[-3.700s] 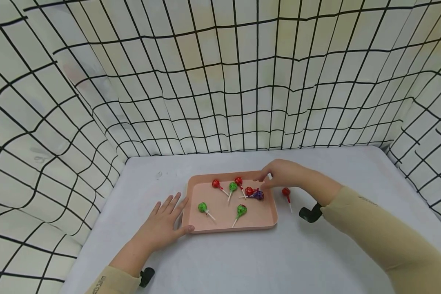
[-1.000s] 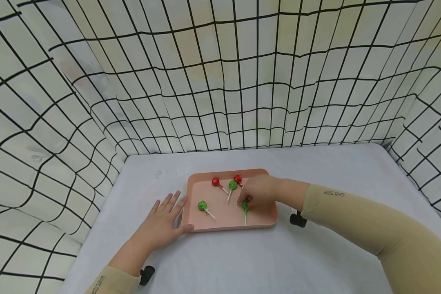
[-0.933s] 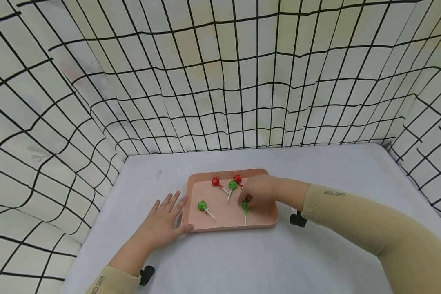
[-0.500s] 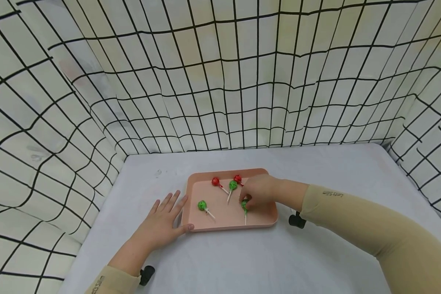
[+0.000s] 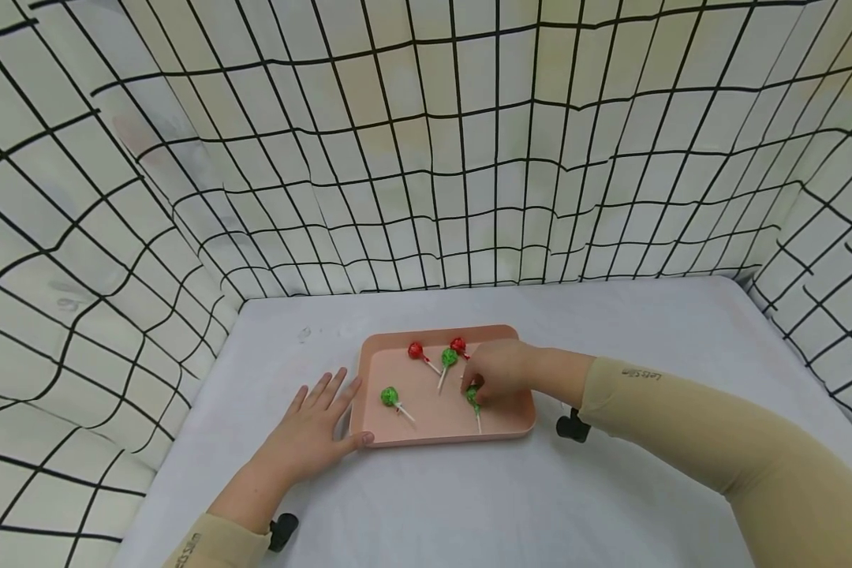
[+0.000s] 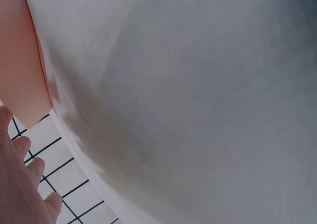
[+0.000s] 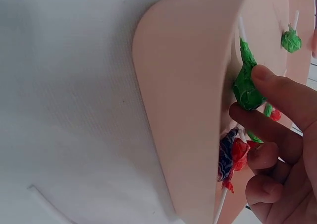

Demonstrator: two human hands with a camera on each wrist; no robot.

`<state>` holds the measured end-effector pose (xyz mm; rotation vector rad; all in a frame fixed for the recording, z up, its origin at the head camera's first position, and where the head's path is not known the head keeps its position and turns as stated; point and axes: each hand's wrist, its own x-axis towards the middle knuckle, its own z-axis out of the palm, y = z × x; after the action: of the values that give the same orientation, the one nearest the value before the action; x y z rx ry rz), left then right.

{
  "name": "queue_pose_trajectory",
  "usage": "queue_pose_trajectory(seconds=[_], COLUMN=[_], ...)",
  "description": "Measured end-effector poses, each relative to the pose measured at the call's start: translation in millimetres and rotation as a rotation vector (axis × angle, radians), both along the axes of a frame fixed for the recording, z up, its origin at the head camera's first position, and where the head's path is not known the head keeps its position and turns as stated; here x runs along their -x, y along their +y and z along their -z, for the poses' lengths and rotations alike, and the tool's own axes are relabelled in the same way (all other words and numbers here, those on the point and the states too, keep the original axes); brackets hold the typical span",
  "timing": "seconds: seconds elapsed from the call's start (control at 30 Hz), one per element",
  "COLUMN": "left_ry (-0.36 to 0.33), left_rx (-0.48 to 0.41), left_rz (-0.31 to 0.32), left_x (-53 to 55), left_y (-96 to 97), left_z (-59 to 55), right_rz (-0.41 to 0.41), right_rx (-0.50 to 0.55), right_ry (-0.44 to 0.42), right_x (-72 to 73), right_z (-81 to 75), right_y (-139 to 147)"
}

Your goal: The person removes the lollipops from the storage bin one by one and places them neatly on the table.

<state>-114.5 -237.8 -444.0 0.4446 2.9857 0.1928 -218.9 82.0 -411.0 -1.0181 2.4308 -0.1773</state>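
Observation:
My right hand (image 5: 500, 369) reaches over the right part of a pink tray (image 5: 426, 422). Its thumb and forefinger pinch the round wrapped head of a green lollipop (image 7: 247, 87), whose white stick points toward the tray's front edge. Just behind those fingers, a dark purple lollipop (image 7: 226, 157) and a red lollipop (image 7: 240, 153) show in the right wrist view; the hand hides them from the head view. With fingers spread and straight, my left hand (image 5: 308, 438) lies at the tray's left side, its thumb at the front left corner.
Elsewhere in the tray lie a green lollipop (image 5: 389, 396) at left, another green one (image 5: 449, 358) and two red ones (image 5: 415, 350) at the back. A white stick (image 7: 49, 204) lies on the white tabletop (image 5: 426, 505) right of the tray. Grid-patterned cloth (image 5: 468, 158) walls the table.
From the tray's back right edge, my right hand has come forward and left onto the front green lollipop. That lollipop's stick has swung to the right. My left hand has stayed put.

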Motion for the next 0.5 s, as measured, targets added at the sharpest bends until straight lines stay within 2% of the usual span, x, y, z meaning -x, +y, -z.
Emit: queue_pose_trajectory(seconds=[0.13, 0.3, 0.5], left_ry=[-0.001, 0.008, 0.01], left_rx=[0.002, 0.0, 0.007], left_rz=[0.002, 0.008, 0.006], left_x=[0.3, 0.3, 0.3], left_y=[-0.1, -0.5, -0.9], left_z=[0.6, 0.2, 0.6], right_rz=[-0.008, -0.031, -0.015], right_rx=[0.026, 0.055, 0.055], right_ry=[0.002, 0.044, 0.048], right_x=[3.2, 8.4, 11.4], right_z=[-2.6, -8.5, -16.2], right_y=[1.7, 3.3, 6.6])
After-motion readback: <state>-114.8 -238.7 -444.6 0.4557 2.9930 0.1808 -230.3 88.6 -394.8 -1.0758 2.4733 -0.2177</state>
